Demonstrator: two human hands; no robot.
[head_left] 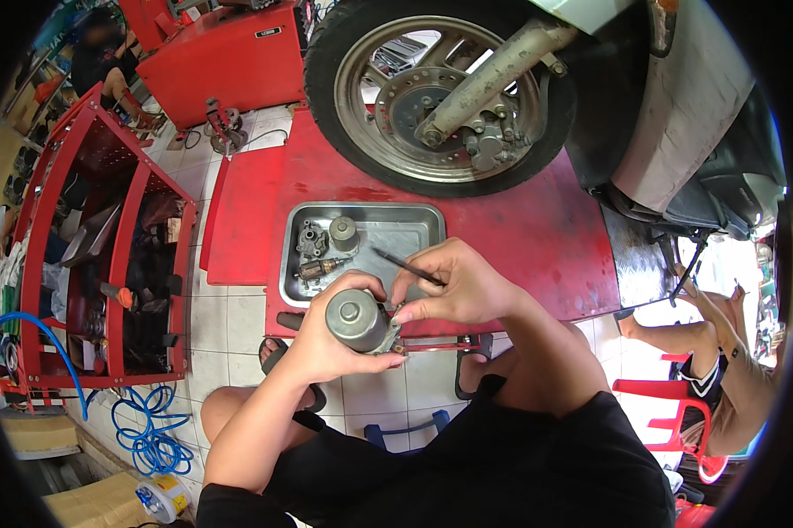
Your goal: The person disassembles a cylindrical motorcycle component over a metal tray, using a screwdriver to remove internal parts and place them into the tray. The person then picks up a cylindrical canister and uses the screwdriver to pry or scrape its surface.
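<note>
My left hand is wrapped round a grey metal cylinder like a small motor housing, its domed end facing up. My right hand holds a thin dark rod-shaped tool that points up and left. Its thumb and a fingertip pinch close against the right side of the housing; what lies between them there is too small to make out. Beyond my hands, a shallow metal tray holds a short metal cylinder, a cast metal part and a motor armature.
The tray lies on a red platform below a motorcycle front wheel. A red tool cart stands left, with a coiled blue hose on the tiles beside it. Right, a person sits near a red chair.
</note>
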